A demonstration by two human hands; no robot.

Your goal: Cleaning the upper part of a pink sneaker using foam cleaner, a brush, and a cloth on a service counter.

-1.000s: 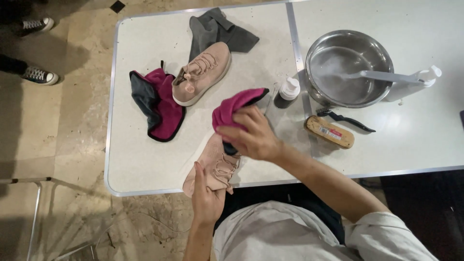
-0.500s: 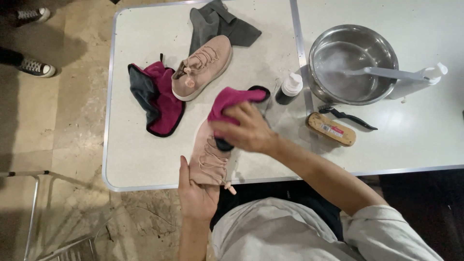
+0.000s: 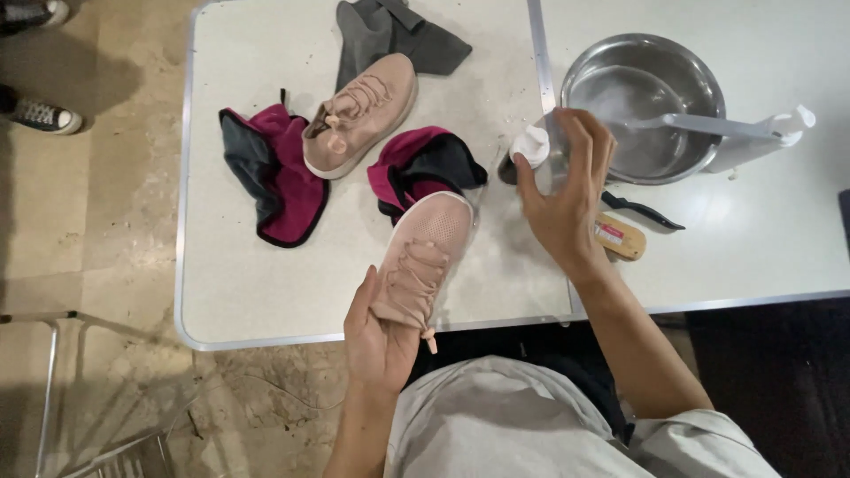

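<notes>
My left hand [image 3: 376, 341] grips the heel of a pink knit shoe [image 3: 423, 257], whose toe rests on the white table [image 3: 248, 283]. A magenta and dark cloth [image 3: 423, 168] lies crumpled just beyond the toe. My right hand [image 3: 567, 190] hovers with fingers spread beside a small dark bottle with a white cap [image 3: 526, 150], holding nothing. The second pink shoe [image 3: 359, 113] lies farther back on the table.
Another magenta and grey cloth [image 3: 274, 181] and a grey cloth [image 3: 390, 35] lie near the second shoe. A steel bowl [image 3: 646, 106] holds a white brush handle [image 3: 717, 128]. A wooden brush [image 3: 620, 237] and a black brush [image 3: 642, 211] lie by my right hand. Someone's sneakers [image 3: 40, 115] stand at left.
My right hand let go of the magenta cloth, which now lies on the table, and moved right toward the small bottle. The left hand kept hold of the shoe.
</notes>
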